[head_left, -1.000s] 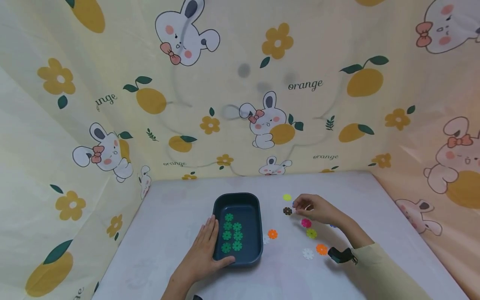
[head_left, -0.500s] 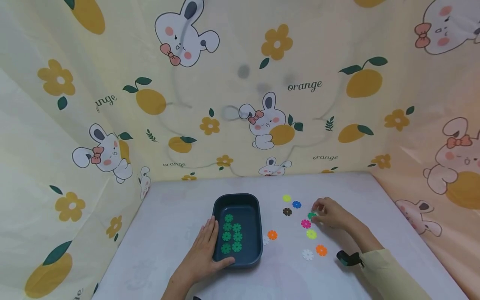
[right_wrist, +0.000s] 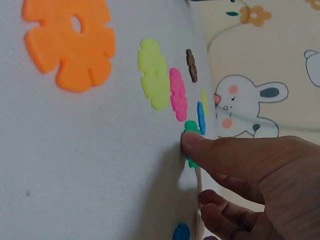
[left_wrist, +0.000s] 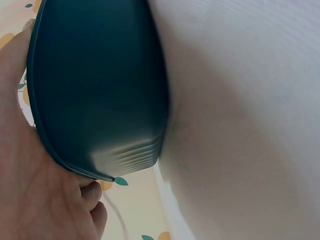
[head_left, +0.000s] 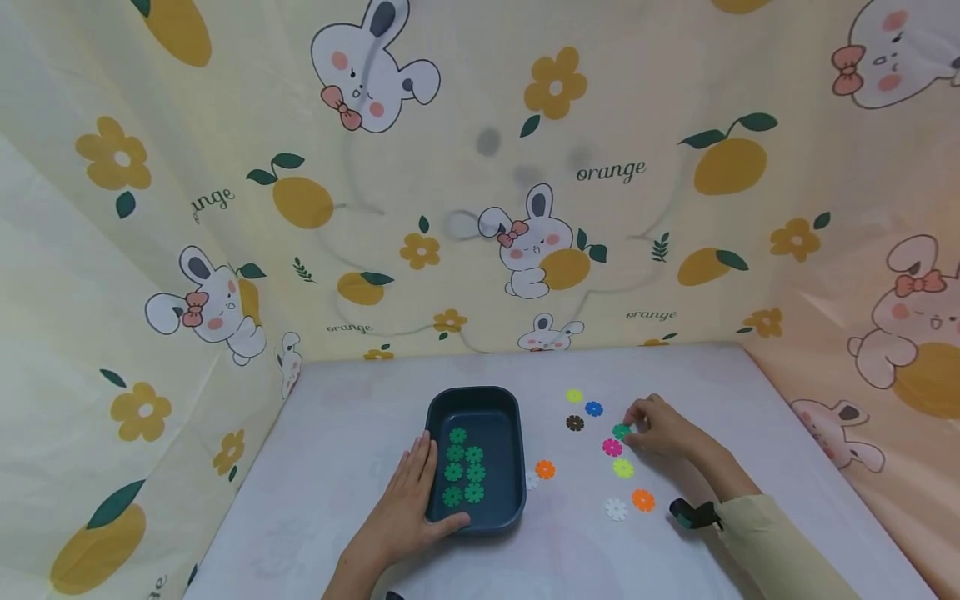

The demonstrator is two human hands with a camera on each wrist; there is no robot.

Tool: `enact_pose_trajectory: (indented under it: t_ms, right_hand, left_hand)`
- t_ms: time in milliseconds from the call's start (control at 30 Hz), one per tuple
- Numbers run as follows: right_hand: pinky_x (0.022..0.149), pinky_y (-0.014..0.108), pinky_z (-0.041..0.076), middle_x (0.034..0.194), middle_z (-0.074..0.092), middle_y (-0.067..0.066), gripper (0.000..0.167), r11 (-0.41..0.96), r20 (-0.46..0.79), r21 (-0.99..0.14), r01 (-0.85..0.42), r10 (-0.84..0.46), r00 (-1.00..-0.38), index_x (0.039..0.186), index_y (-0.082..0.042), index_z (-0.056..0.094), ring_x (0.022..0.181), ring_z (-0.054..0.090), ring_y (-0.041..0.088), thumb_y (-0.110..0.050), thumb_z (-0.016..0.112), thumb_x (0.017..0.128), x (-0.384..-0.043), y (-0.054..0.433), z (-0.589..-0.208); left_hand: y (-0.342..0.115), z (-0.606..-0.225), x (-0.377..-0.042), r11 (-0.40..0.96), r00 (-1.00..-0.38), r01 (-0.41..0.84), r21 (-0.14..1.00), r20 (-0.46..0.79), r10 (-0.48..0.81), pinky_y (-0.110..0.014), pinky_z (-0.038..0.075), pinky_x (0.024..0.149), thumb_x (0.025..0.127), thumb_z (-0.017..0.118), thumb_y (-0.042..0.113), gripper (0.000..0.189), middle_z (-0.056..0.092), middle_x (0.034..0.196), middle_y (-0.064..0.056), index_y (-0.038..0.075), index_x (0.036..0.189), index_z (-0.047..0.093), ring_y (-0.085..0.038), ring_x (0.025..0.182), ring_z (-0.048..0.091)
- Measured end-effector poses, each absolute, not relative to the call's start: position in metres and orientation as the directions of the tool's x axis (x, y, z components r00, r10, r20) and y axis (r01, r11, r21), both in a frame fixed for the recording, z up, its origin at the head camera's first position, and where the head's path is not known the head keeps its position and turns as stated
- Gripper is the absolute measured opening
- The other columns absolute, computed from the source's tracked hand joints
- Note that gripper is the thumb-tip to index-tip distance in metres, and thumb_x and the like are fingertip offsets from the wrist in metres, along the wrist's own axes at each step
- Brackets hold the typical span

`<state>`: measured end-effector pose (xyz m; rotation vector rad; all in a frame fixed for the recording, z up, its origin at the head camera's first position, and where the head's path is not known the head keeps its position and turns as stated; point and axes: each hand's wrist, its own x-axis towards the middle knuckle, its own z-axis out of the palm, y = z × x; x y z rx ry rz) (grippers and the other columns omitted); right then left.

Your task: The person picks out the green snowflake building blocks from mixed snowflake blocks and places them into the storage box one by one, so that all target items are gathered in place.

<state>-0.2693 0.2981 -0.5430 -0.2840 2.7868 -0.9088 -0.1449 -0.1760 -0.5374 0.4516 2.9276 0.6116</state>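
A dark blue tray [head_left: 498,467] stands on the white table, holding several green flower-shaped plastic discs [head_left: 475,472] in two columns. My left hand [head_left: 401,504] rests along the tray's left side, fingers straight, thumb lying over its near rim. In the left wrist view that thumb is up at the rim of the tray [left_wrist: 100,75]. To the right, my right hand [head_left: 663,429] pinches a green flower-shaped disc [head_left: 620,431] by its edge, low over the table. The right wrist view shows the thumb covering part of this green disc [right_wrist: 191,126], just beside a pink disc [right_wrist: 178,95].
Loose discs lie right of the tray: yellow [head_left: 573,396], blue [head_left: 594,409], brown [head_left: 574,423], orange [head_left: 545,469], white [head_left: 616,509] and more. Another blue disc [right_wrist: 182,232] is below the right hand in its wrist view. A printed cloth [head_left: 450,167] hangs behind the table.
My right hand has moved right from near the brown disc to the green disc, uncovering the blue one, and now pinches the green disc, shifted slightly left. The left hand and tray stay put.
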Motion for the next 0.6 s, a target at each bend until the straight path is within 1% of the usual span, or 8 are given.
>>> enact_pose_trajectory:
  t_ms: [100,267,333,500,600]
  right_hand:
    - [0.085,0.037,0.053,0.103,0.058,0.008,0.025,0.762,-0.112,-0.634,-0.132,-0.259,-0.959,0.106,-0.008,0.066,0.097,0.054,0.027,-0.011,0.086,0.091,-0.270,0.297,-0.542]
    - [0.077,0.030,0.053,0.094,0.062,0.004,0.017,0.701,-0.067,-0.690,-0.181,-0.310,-0.948,0.103,-0.010,0.064,0.092,0.056,0.023,-0.003,0.078,0.095,-0.276,0.291,-0.542]
    - [0.078,0.030,0.054,0.095,0.065,0.002,0.013,0.681,-0.040,-0.703,-0.205,-0.325,-0.945,0.103,-0.010,0.066,0.092,0.058,0.022,-0.003,0.075,0.097,-0.279,0.287,-0.541]
    - [0.088,0.032,0.058,0.102,0.071,0.002,0.009,0.620,0.040,-0.735,-0.275,-0.366,-0.930,0.105,-0.009,0.069,0.096,0.066,0.021,-0.004,0.074,0.100,-0.290,0.267,-0.529]
    - [0.086,0.033,0.060,0.102,0.072,0.003,0.008,0.562,0.072,-0.766,-0.311,-0.406,-0.911,0.105,-0.008,0.070,0.095,0.069,0.022,-0.004,0.074,0.100,-0.295,0.249,-0.521]
  left_hand:
    - [-0.176,-0.537,-0.145,0.872,-0.949,0.263,0.413,-0.054,0.312,-0.052,0.010,0.134,0.088,0.065,0.083,0.127,-0.004,0.181,-0.006,0.007,0.173,0.009,-0.025,0.168,-0.002]
    - [-0.177,-0.538,-0.145,0.867,-0.948,0.270,0.419,-0.044,0.316,-0.054,0.012,0.134,0.088,0.066,0.082,0.127,-0.004,0.182,-0.007,0.007,0.173,0.009,-0.026,0.168,-0.001]
    - [-0.177,-0.538,-0.145,0.866,-0.947,0.274,0.418,-0.040,0.319,-0.054,0.012,0.133,0.089,0.067,0.081,0.127,-0.004,0.182,-0.008,0.007,0.173,0.008,-0.027,0.168,-0.001]
    - [-0.177,-0.538,-0.145,0.867,-0.946,0.277,0.413,-0.039,0.321,-0.054,0.012,0.133,0.089,0.066,0.080,0.126,-0.004,0.182,-0.008,0.007,0.173,0.007,-0.028,0.168,0.000]
    - [-0.177,-0.537,-0.144,0.863,-0.946,0.280,0.421,-0.032,0.322,-0.055,0.013,0.133,0.089,0.068,0.079,0.126,-0.003,0.182,-0.010,0.006,0.173,0.008,-0.029,0.168,0.001]
